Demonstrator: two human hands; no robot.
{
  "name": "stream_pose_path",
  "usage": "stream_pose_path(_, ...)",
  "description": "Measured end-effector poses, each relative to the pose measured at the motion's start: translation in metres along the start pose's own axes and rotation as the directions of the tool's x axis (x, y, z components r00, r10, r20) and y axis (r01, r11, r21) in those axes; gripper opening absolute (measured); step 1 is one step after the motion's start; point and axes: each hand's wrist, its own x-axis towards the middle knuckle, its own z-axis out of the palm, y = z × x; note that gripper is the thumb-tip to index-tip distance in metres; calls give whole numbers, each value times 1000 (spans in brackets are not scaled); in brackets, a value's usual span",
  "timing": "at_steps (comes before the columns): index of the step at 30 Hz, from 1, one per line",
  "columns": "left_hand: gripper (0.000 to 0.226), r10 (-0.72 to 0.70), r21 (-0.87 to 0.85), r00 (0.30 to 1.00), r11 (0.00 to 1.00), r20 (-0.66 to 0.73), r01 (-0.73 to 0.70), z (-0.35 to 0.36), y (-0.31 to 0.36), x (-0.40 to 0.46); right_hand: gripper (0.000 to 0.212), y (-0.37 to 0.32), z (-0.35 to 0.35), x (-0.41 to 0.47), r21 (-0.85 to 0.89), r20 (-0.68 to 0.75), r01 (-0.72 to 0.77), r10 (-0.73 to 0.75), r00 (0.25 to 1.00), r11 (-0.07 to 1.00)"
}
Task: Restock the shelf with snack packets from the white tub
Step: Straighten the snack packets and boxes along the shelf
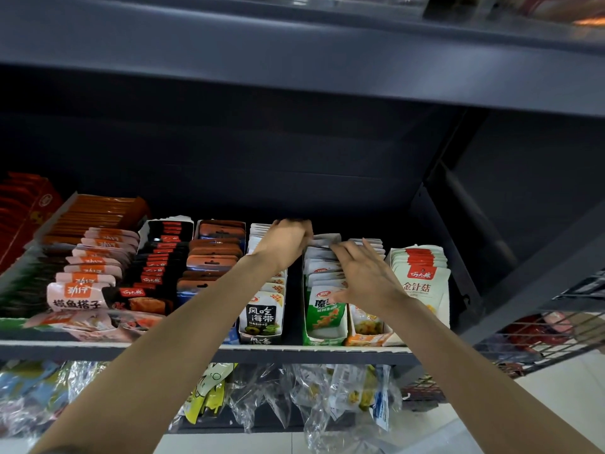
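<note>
The green-fronted row of snack packets (322, 283) stands right of centre on the shelf (196, 350), and the right hand (366, 273) lies on it with fingers spread wide, while the left hand (288, 239) reaches to the row's back end, fingers curled (whether round a packet I cannot tell). The neighbouring rows look nearly full, so restocking seems well along; the white tub is out of view.

On the shelf (209, 350) before me, packet rows run front to back in trays. My left hand (284, 241) reaches the back of the kelp row (262, 317); my right hand (366, 276) rests on the neighbouring row (322, 309) to its right. The mushroom packets (420, 280) stand rightmost.
</note>
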Motion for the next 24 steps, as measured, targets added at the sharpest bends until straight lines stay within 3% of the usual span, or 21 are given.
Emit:
stream_pose_path(3, 14, -13, -106, 999, 994, -47, 8, -10, 2, 2, 90, -1, 0, -1, 26, -2, -2, 2, 1000, 1000)
stream_pose_path(7, 17, -19, 33, 999, 999, 44, 18, -13, 2, -1, 91, -2, -2, 1, 31, -3, -3, 3, 1000, 1000)
stream_pose_path(11, 19, -61, -40, 998, 997, -15, 60, -5, -1, -5, 94, -2, -2, 4, 89, 8, -36, 35, 999, 995)
stream_pose_path(15, 37, -37, -93, 999, 995, 35, 40, -7, 1, -8, 97, -3, -2, 9, 123, 30, -55, 51, 998, 991)
stream_pose_path(19, 49, 100, 93, 991, 990, 92, -108, -2, 6, -27, 98, -3, -1, 17, 135, 51, -54, 47, 998, 989)
stream_pose_path(24, 59, 37, 210, 972, 974, 232, -87, 4, 5, -33, 105, -3, -1, 19, 132, 79, -41, 31, 996, 990)
